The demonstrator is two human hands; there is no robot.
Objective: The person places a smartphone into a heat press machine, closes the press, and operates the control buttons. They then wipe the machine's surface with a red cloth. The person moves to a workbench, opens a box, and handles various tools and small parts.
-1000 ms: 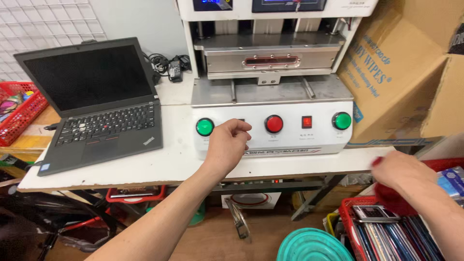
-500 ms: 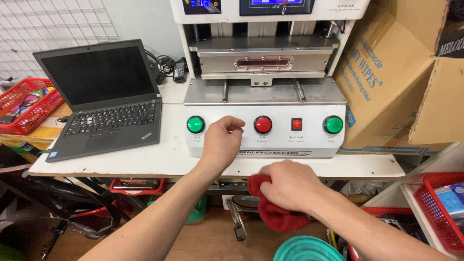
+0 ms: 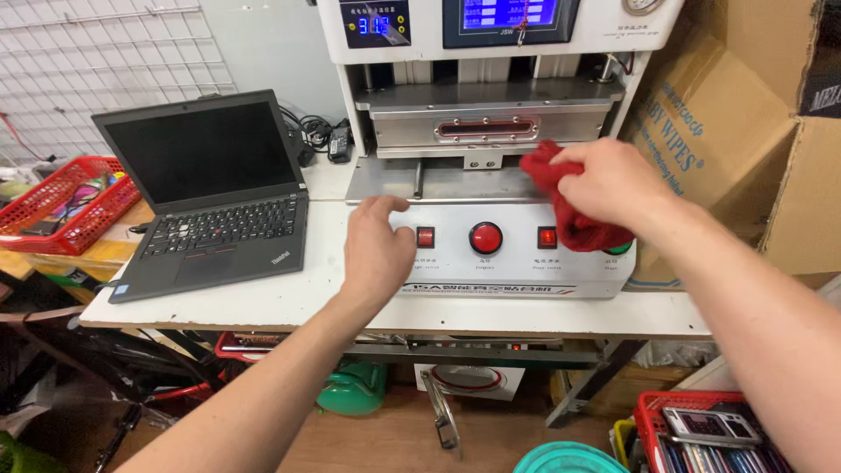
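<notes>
A white bench machine (image 3: 491,263) with a metal press bed stands on the white table (image 3: 263,302). Its front panel carries a round red button (image 3: 485,237) and two small red switches. My left hand (image 3: 377,245) rests on the left end of that panel, fingers curled over where a green button sits. My right hand (image 3: 604,188) is raised over the panel's right end, closed on a bunched red cloth (image 3: 569,201) that hides most of the right green button (image 3: 618,249).
An open black laptop (image 3: 210,193) sits at the table's left. A red basket (image 3: 61,201) stands farther left; cardboard boxes (image 3: 736,131) stack at right. Below are a red crate of phones (image 3: 701,429), a teal tub (image 3: 565,457) and a green jug (image 3: 355,390).
My right hand has risen with the red cloth from below the table edge up to the machine's right side. The left hand stayed on the panel's left end.
</notes>
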